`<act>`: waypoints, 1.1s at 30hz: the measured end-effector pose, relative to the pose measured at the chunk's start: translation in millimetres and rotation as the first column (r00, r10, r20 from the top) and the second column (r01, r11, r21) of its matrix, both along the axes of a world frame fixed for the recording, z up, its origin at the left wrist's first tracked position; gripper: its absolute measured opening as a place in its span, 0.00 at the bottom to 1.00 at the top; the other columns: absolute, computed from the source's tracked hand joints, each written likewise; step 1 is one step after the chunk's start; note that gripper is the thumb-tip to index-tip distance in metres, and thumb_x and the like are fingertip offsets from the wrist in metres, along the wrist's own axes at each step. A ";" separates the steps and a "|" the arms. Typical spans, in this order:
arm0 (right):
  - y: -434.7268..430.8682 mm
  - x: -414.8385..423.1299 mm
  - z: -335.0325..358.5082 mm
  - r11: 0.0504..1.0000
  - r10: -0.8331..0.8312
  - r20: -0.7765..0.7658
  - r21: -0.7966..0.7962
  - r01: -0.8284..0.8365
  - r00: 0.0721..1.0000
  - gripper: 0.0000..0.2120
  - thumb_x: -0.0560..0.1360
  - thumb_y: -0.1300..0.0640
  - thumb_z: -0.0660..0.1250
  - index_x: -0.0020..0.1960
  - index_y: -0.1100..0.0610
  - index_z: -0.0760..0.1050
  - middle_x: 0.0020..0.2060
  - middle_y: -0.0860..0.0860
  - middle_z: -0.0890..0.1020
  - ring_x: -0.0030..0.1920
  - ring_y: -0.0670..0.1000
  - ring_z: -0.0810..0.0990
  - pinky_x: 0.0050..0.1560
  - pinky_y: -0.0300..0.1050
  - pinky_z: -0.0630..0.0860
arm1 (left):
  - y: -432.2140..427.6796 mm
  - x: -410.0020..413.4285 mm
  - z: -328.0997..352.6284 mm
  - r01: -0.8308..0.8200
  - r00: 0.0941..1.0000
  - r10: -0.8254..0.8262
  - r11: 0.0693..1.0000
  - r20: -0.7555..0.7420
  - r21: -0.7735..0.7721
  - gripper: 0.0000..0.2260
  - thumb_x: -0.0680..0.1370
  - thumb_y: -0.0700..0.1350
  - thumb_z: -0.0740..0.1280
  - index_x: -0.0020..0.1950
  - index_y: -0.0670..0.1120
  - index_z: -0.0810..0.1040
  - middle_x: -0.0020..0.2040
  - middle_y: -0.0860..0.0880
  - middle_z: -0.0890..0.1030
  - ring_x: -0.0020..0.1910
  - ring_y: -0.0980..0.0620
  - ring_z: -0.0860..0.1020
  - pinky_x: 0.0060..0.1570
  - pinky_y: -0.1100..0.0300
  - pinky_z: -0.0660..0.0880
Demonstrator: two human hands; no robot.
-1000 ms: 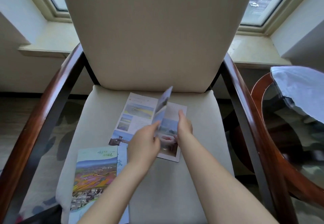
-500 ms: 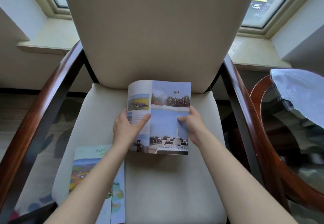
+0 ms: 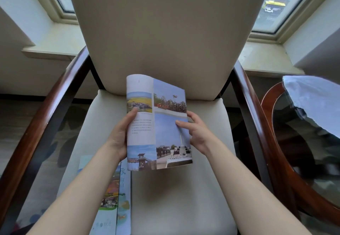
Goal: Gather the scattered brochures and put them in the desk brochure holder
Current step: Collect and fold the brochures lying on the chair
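L hand grips the folded glossy paper brochure, photo panels & a white text column, by its left edge. Thumb lies across the front of the text column; other fingers are hidden behind the sheet. R hand pinches the right edge, thumb pressed flat on the blue-sky photo, fingers curled round the edge w/ tips out of sight behind. The brochure hangs between the two hands, lifted off the seat, roughly upright, top left corner curling back past the L thumb.

Below the L wrist & partly under that forearm, a flat colourful paper brochure w/ a flower-field picture & pale blue margin lies on the seat's front left part. Neither hand touches it.

Both sit over a cream fabric armchair; its tall backrest rises just beyond the fingertips, curved dark wooden armrests either side. Well apart to the right of the R fingers is a round glass-topped table w/ wood rim, a pale blue cloth draped on it.
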State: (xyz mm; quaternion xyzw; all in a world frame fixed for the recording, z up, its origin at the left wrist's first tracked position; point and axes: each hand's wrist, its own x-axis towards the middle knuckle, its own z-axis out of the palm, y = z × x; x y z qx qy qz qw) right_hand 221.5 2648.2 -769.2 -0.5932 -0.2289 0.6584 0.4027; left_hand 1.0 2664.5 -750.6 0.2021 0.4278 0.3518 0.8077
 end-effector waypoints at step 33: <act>-23.8 1.8 60.2 0.837 -0.531 0.762 0.540 0.089 0.371 0.09 0.75 0.61 0.69 0.51 0.52 0.84 0.55 0.46 0.82 0.58 0.47 0.79 0.49 0.34 0.73 | -26.9 37.4 18.2 -0.065 0.423 0.535 0.823 -0.732 0.564 0.04 0.80 0.41 0.63 0.50 0.51 0.71 0.41 0.62 0.75 0.40 0.66 0.74 0.32 0.67 0.68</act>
